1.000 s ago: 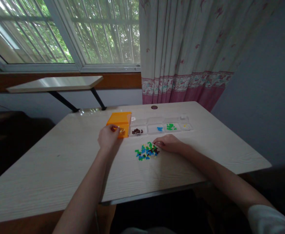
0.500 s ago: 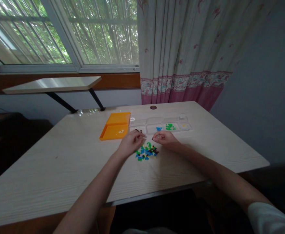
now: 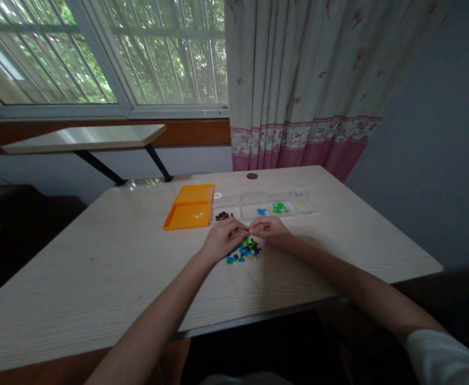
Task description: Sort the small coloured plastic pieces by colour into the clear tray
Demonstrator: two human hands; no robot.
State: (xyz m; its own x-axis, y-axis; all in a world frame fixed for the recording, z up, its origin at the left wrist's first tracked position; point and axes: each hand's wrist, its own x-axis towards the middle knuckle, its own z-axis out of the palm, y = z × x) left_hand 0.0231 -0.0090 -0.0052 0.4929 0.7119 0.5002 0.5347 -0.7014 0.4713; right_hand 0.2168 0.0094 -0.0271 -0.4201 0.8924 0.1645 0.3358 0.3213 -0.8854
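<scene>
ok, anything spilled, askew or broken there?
Nothing looks broken or tipped. One messy spot: a loose, mixed pile of small pieces on the desk, partly hidden by the left hand. It stands out because the brown pieces, blue pieces and green pieces in the clear boxes lie grouped by colour.

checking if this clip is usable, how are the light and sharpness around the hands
Head view: bright window, dim table; head view: glare on the raised shelf; head view: soft shadow below the right hand; head view: pieces in the loose pile look small and soft-edged, and what the right hand or left hand holds is unclear.
</scene>
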